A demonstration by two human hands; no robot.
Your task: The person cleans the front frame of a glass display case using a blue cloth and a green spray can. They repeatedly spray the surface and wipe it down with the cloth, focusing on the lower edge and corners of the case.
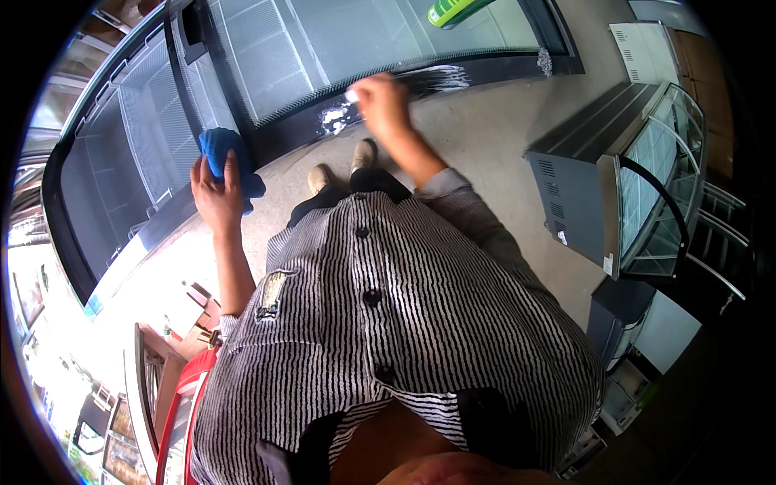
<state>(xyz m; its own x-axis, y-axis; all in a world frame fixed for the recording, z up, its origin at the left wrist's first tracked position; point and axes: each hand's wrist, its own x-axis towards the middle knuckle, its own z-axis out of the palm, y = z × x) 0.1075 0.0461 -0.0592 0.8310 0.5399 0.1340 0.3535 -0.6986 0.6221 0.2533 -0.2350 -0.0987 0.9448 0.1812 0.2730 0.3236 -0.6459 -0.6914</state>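
My left hand (218,194) is closed on a bunched blue cloth (217,153), over the dark frame at the corner of a glass-topped cabinet (283,139). Closed and slightly blurred, my right hand (381,105) is over the cabinet's near black edge. A small white thing (352,95) pokes out from its fingers; its kind cannot be made out. White paste (335,118) lies in blobs on the edge just left of this hand, and white streaks (440,79) spread to its right. A green bottle (454,11) lies on the glass at the far side.
On the cabinet's right corner sits a grey tuft like steel wool (545,61). A grey display case with curved glass (618,174) stands on the floor at the right. My shoes (364,153) are close to the cabinet's base. Something with a red frame (179,404) is at the lower left.
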